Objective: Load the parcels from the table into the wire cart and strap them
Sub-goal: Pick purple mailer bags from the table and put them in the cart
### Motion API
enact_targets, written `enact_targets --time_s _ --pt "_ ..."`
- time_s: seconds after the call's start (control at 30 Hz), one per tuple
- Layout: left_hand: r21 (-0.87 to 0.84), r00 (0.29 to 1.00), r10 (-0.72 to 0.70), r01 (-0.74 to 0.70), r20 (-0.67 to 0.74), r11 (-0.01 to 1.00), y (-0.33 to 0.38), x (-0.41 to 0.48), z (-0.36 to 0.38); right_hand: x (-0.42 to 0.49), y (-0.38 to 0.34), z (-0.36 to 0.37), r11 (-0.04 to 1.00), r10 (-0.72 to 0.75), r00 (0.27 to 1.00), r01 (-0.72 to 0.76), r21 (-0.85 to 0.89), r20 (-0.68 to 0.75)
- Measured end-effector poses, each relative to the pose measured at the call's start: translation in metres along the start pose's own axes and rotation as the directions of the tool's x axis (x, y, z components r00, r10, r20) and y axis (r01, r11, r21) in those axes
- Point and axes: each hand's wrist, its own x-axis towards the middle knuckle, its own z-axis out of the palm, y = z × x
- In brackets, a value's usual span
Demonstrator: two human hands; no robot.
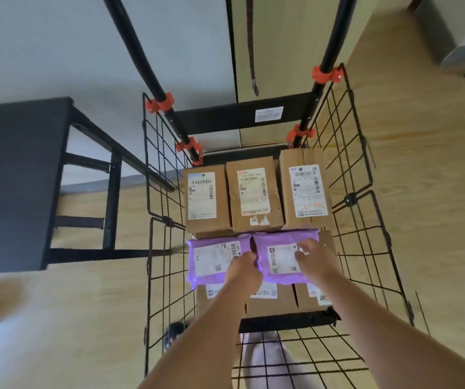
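Note:
The black wire cart stands below me with parcels inside. Three brown cardboard boxes with white labels fill its far half: left box, middle box, right box. In front of them two purple mailer bags lie side by side on more cardboard boxes: left purple bag, right purple bag. My left hand grips the right bag's left edge, at the seam between the bags. My right hand rests on the right bag's label with fingers curled on it.
A dark table stands to the left of the cart. A dark strap hangs from above behind the cart, between the black handle poles with orange clamps. Wooden floor surrounds the cart. A blurred shape sits at the left edge.

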Motion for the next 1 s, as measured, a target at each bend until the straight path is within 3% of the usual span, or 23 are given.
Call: enact_targets --time_s 0.2,0.37,0.5,0.73,0.9,1.0 --pt "0.107 0.996 0.081 -0.078 -0.022 0.991 -0.003 -0.042 -0.047 -0.033 -0.049 -0.015 0.992 -0.112 0.994 0.111 -0.064 -0.016" --pt "0.183 0.976 0.123 -0.09 -0.179 0.979 -0.031 -0.08 -0.103 -0.069 -0.103 -0.004 0.962 -0.234 0.972 0.231 -0.145 0.0" --pt "0.146 0.943 0.148 -0.108 -0.299 0.983 -0.068 -0.105 -0.142 -0.101 -0.152 0.01 0.904 -0.36 0.933 0.354 -0.241 0.02" --pt "0.106 0.936 0.1 -0.067 -0.338 0.992 -0.158 -0.141 -0.181 -0.155 -0.237 0.048 0.735 -0.566 0.82 0.548 -0.399 0.083" --pt "0.045 0.931 0.042 -0.027 -0.363 0.999 -0.24 -0.165 -0.197 -0.199 -0.275 0.103 0.523 -0.674 0.715 0.64 -0.563 0.186" --pt "0.083 0.93 0.018 0.013 -0.368 0.996 -0.293 -0.181 -0.2 -0.226 -0.292 0.147 0.397 -0.662 0.687 0.661 -0.636 0.3"
